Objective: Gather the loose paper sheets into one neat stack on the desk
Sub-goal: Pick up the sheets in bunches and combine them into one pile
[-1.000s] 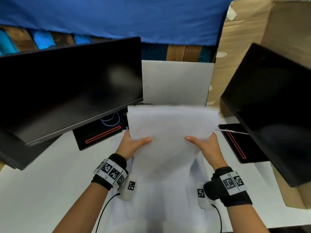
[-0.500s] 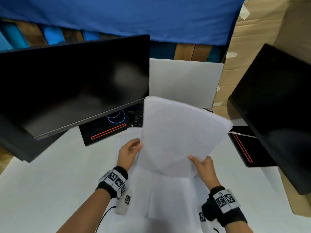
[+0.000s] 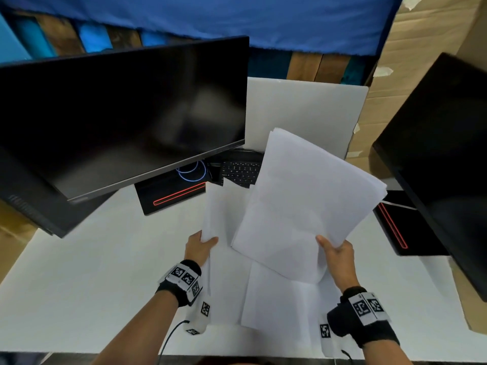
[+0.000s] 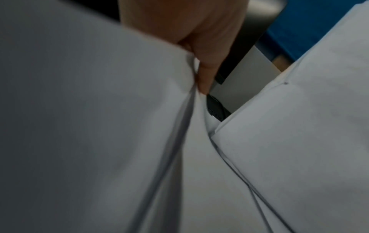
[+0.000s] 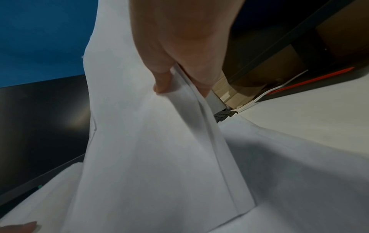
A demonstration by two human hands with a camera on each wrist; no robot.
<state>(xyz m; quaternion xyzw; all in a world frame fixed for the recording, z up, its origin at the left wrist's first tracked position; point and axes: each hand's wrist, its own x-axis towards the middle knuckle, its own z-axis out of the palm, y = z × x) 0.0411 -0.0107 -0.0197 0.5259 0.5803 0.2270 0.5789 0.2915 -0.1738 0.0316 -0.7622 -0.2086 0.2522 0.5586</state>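
Right grip: my right hand (image 3: pixel 338 259) pinches the near edge of a lifted bundle of sheets (image 3: pixel 305 206), thumb on top, fingers (image 5: pixel 201 85) underneath, curled round the paper.
Left grip: my left hand (image 3: pixel 199 247) pinches the near corner of another sheet (image 3: pixel 218 214), thumb on top; in the left wrist view one finger (image 4: pixel 203 75) presses into the fold of paper.
Lifted bundle: I see it tilted, far corner up toward the white board (image 3: pixel 303 111), edges slightly fanned, clear of the bench (image 3: pixel 92 272).
Sheets below: more loose sheets (image 3: pixel 276 306) lie flat and overlapping on the bench between my wrists, edges not squared.
Further out: a keyboard (image 3: pixel 241 169) peeks out past the paper; the left monitor (image 3: pixel 118 114) and right monitor (image 3: pixel 442 159) flank the paper, each on a black base with a red stripe.
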